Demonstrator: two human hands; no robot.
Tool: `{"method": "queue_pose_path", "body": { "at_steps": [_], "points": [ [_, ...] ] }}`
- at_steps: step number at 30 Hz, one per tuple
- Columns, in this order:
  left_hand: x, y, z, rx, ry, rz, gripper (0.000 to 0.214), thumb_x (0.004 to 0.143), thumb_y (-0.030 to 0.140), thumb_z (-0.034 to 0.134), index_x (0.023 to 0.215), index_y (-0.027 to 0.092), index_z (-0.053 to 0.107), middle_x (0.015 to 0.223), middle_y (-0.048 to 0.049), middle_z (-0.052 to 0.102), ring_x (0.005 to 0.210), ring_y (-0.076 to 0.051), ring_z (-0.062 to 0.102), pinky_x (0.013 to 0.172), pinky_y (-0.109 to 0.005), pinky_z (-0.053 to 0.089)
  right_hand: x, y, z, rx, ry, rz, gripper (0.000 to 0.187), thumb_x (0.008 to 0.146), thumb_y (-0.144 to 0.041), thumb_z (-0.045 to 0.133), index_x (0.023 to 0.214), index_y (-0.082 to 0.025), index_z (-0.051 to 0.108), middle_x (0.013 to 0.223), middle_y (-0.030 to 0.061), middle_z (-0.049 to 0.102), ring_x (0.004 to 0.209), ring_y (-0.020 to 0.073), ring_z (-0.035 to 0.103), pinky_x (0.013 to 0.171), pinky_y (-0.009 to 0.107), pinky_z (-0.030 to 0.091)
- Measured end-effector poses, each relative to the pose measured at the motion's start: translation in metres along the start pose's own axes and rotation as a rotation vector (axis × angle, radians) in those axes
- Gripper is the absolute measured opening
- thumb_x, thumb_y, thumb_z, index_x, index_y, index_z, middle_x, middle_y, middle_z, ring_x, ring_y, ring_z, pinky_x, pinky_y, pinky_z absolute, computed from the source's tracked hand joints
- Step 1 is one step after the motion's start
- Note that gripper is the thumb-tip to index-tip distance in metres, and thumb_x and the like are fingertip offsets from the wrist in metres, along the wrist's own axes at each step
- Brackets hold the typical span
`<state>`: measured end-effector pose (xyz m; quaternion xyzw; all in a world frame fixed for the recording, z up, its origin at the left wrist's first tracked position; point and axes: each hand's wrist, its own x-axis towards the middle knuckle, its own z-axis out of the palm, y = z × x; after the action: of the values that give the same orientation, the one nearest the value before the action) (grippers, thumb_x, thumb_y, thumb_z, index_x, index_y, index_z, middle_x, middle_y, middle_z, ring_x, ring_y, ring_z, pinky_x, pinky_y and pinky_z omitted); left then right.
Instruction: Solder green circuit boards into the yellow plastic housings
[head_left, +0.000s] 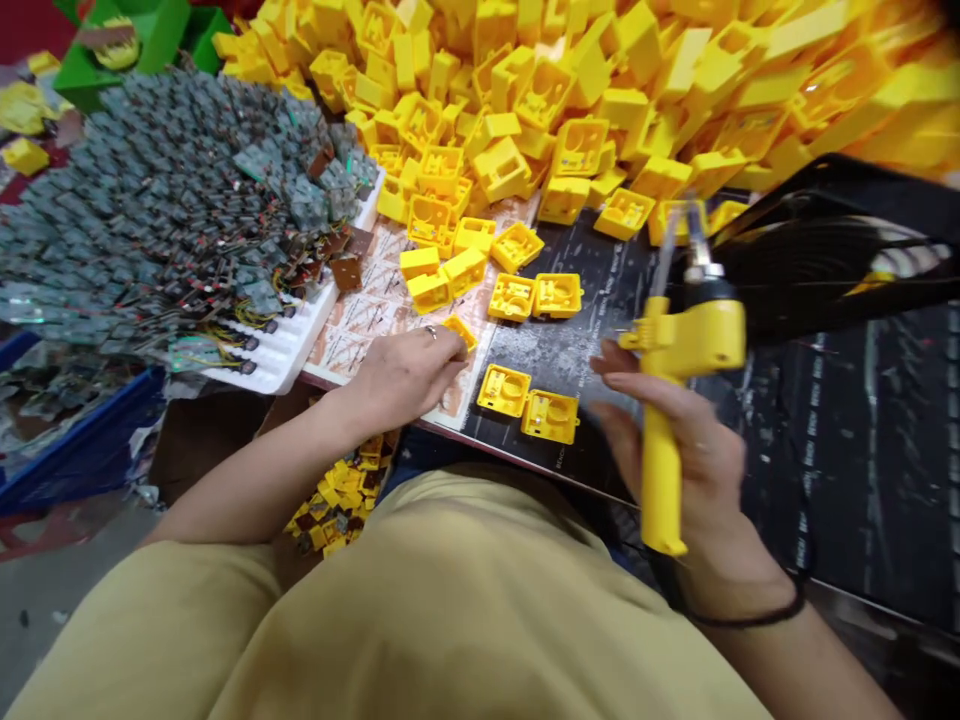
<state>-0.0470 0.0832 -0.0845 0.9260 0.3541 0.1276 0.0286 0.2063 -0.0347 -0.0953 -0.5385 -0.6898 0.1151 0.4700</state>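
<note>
My left hand (409, 375) has its fingers closed at a small yellow plastic housing (460, 330), mostly hidden under the fingertips, over the board's light part. In my right hand (694, 435) is a yellow glue gun (661, 470), its handle towards me and its metal nozzle pointing away. A pale, translucent rod shows beside the nozzle; some blur covers this hand. Between my hands, two open yellow housings (550, 416) lie side by side near the table's front edge. Another pair of open housings (557, 295) sits farther back, hollow sides up.
A large heap of yellow housings (540, 90) fills the back. At left, many grey wired parts (187, 190) pile on a white foam tray (296, 350). A black fan-like object (832, 250) stands right; a blue crate (82, 440) and green bin (154, 40) are left.
</note>
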Motion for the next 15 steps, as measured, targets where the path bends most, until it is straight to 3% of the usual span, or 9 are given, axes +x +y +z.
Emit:
{"method": "queue_pose_path", "body": {
  "at_steps": [4, 6, 8, 12, 15],
  "points": [
    [0.005, 0.002, -0.01, 0.176, 0.083, -0.115, 0.043, 0.091, 0.049, 0.05, 0.114, 0.015, 0.062, 0.099, -0.0112, 0.071, 0.083, -0.022, 0.066, 0.065, -0.029, 0.046, 0.011, -0.006, 0.007, -0.098, -0.016, -0.081, 0.04, 0.084, -0.028, 0.073, 0.117, -0.02, 0.053, 0.107, 0.0071, 0.069, 0.097, 0.0183, 0.069, 0.08, 0.027, 0.058],
    [0.004, -0.002, -0.01, 0.271, -0.051, -0.081, 0.054, 0.092, 0.053, 0.049, 0.129, 0.014, 0.057, 0.113, -0.015, 0.068, 0.087, -0.026, 0.067, 0.063, -0.03, 0.046, 0.015, -0.006, 0.01, -0.159, -0.015, -0.116, 0.035, 0.089, -0.037, 0.067, 0.115, -0.02, 0.051, 0.101, 0.0056, 0.069, 0.09, 0.0166, 0.069, 0.079, 0.027, 0.057],
    [0.002, -0.01, -0.005, 0.307, -0.153, -0.036, 0.053, 0.095, 0.052, 0.043, 0.133, 0.018, 0.056, 0.114, -0.0137, 0.068, 0.083, -0.028, 0.067, 0.055, -0.031, 0.043, 0.018, -0.003, 0.013, -0.224, -0.033, -0.152, 0.036, 0.091, -0.044, 0.062, 0.115, -0.02, 0.051, 0.096, 0.0038, 0.068, 0.085, 0.0154, 0.067, 0.077, 0.027, 0.056],
    [0.004, -0.012, 0.003, -0.039, -0.134, -0.085, 0.059, 0.093, 0.053, 0.042, 0.143, 0.022, 0.045, 0.116, -0.0116, 0.066, 0.074, -0.022, 0.068, 0.061, -0.031, 0.05, 0.024, -0.002, 0.017, -0.32, -0.115, -0.197, 0.051, 0.088, -0.056, 0.061, 0.12, -0.018, 0.053, 0.099, 0.0044, 0.066, 0.092, 0.0153, 0.063, 0.085, 0.028, 0.053],
    [0.013, 0.009, -0.002, -0.33, -0.161, -0.133, 0.067, 0.088, 0.057, 0.049, 0.147, 0.027, 0.041, 0.088, -0.0018, 0.07, 0.057, -0.018, 0.063, 0.054, -0.029, 0.051, 0.029, -0.01, 0.019, -0.419, -0.191, -0.283, 0.043, 0.093, -0.05, 0.057, 0.125, -0.02, 0.055, 0.118, 0.0067, 0.063, 0.113, 0.0155, 0.057, 0.098, 0.029, 0.047]
  ]
}}
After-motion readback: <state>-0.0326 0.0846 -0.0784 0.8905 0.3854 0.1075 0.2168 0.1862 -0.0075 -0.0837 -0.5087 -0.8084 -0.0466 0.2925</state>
